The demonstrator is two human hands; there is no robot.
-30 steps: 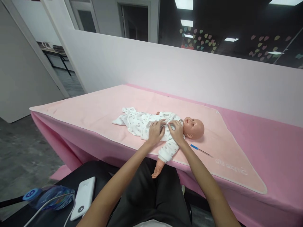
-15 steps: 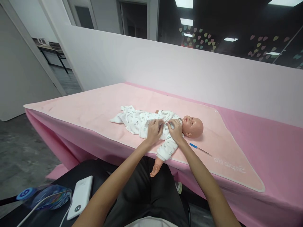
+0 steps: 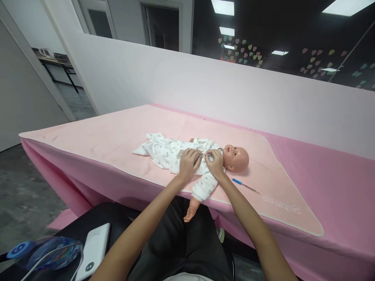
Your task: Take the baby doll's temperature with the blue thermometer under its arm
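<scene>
Left hand (image 3: 189, 163), right hand (image 3: 215, 163) pinching romper (image 3: 164, 150) on doll (image 3: 236, 158)

Office: glass partitions (image 3: 278, 43), ceiling panel lights (image 3: 224, 7)

My arms: both bare, stretched forward. My left hand (image 3: 189, 162): palm down, fingers curled. My right hand (image 3: 215, 163): fingertips pinched, beside the left.
</scene>
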